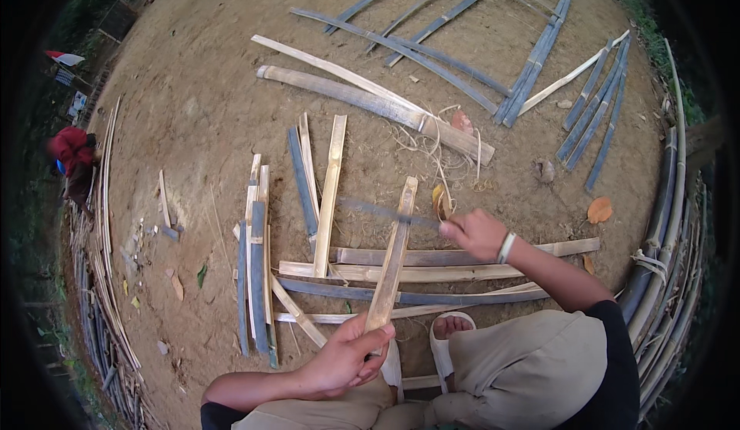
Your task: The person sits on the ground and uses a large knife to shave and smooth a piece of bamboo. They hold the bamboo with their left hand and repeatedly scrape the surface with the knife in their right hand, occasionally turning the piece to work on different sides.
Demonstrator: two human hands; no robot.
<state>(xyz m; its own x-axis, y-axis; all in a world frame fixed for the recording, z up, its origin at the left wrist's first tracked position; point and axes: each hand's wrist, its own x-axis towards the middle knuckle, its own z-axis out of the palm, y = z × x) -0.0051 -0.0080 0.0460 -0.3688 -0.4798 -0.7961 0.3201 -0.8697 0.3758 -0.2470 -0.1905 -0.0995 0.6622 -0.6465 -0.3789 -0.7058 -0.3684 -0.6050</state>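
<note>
My left hand (348, 359) is closed around the lower end of a split bamboo strip (391, 264), which points up and away from me with its pale inner face showing. My right hand (478, 235), with a pale band at the wrist, grips a long-bladed knife (374, 210). Its dark blade is smeared by motion and lies across the strip near the far end; whether it touches the bamboo I cannot tell. The knife's handle is hidden in my fingers. Beneath the strip, several bamboo lengths (462, 273) lie crosswise on the ground in front of my sandalled feet.
Split bamboo strips (258, 260) lie to the left, with a larger half-round piece (347, 95) and thin curled shavings (439, 149) beyond. Dark strips (532, 60) spread farther off. Bamboo poles (663, 222) line the right edge. At far left a person in red (71, 149) bends over.
</note>
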